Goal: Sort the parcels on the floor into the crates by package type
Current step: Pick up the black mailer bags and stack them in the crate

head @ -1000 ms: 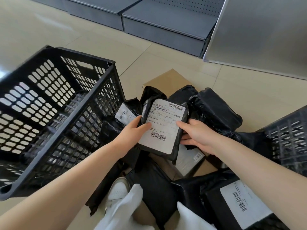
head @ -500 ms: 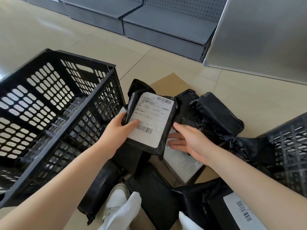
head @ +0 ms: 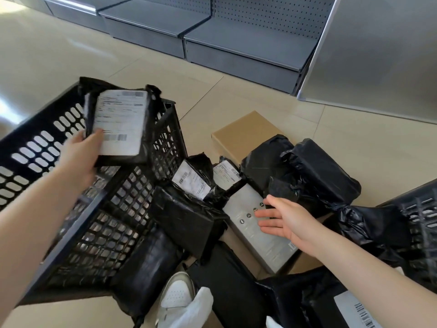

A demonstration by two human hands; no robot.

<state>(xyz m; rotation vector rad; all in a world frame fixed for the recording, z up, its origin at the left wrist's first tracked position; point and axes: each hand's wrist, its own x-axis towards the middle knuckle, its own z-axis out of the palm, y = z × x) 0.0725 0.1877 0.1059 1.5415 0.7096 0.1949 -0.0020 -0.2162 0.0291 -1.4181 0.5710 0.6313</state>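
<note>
Parcel [head: 120, 125], blurred, seemingly upright, label toward camera, in left hand [head: 79, 153].

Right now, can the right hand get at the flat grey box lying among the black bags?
Probably yes: the open right hand is already over the flat grey box, whose top lies bare, with nothing on it.

Beige tiled floor [head: 71, 55] around me, glare at nine o'clock. Grey metal shelving [head: 212, 31] with pegboard backing at twelve. Plain grey panel [head: 378, 55] at two.
</note>
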